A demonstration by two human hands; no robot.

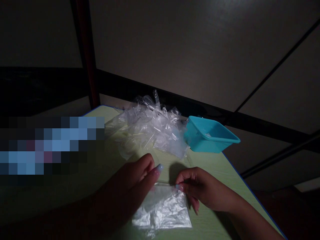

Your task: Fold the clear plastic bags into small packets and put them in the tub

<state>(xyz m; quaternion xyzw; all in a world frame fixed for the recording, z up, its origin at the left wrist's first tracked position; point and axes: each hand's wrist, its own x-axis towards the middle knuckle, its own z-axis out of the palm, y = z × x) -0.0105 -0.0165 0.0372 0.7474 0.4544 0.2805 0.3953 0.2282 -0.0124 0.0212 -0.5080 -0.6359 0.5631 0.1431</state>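
Note:
A clear, wrinkled plastic bag [166,206] lies flat near the table's front, its top edge toward the back. My right hand [197,186] pinches the top right corner of this bag between thumb and fingers. Over the bag's upper left part is my left hand [140,176], its fingers curled in and its thumb pointing forward. Whatever the left fingers may hold is hidden from view. Behind both hands spreads a loose pile of clear plastic bags [150,126].
A turquoise plastic basket [212,146] stands at the pile's right, close to the table edge. The pale green table [215,170] has a blue rim. Large panels [175,50] rise behind it. A blurred-out patch [62,136] covers the left side.

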